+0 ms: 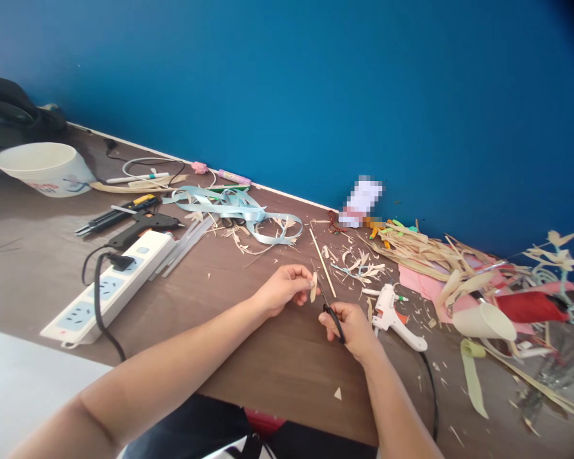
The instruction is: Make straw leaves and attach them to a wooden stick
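Near the middle of the brown table, my left hand (287,290) pinches a small pale piece of husk (314,288) between thumb and fingers. Just to its right, my right hand (351,328) is closed round the black handles of a pair of scissors (333,320). The thin blades point up and left, beside the husk piece; whether they touch it is too small to tell. A thin pale stick (322,262) lies on the table beyond both hands.
A white power strip (108,290), a black glue gun (146,228) and light blue ribbon (234,205) lie left. Right are a white glue gun (393,315), dried husks (421,252) and a paper cup (485,322). A blue wall (287,95) rises behind the table (277,363).
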Available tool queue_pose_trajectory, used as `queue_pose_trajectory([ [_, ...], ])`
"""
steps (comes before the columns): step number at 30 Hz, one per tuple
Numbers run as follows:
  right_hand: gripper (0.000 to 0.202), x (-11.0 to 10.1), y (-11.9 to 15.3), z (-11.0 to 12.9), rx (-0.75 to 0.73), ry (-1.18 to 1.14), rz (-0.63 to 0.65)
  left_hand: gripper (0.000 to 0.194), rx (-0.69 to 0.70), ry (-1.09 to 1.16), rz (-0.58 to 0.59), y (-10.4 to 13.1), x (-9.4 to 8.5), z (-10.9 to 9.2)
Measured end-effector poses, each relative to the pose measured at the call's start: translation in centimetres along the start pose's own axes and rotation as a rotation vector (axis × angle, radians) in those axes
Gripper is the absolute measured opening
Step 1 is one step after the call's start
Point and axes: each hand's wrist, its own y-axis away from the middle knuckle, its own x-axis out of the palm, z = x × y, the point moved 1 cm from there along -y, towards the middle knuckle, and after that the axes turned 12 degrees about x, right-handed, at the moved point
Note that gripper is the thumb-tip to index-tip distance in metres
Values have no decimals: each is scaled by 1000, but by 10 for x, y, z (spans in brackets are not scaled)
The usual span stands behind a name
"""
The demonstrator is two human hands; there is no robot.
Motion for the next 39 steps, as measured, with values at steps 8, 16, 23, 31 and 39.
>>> queue_pose_trajectory([
  [8, 31, -2, -2, -3, -7, 8, -34, 13, -5, 14, 1, -1, -1, -1],
  [16, 27, -1, -2, 2, -38, -32, 11, 17, -31, 78, -79, -2, -5, -3],
  [23, 24, 1, -2, 0, -66, 43, 15, 18, -24, 195, -84, -5, -9, -4],
  [31, 26, 3, -8, -12, -86, 42, 1, 20, -6, 159, -90, -3, -6, -5],
  [39, 32, 4, -10, -13, -55, 152, -124, 20, -26, 194, -129, -4, -5, -2],
])
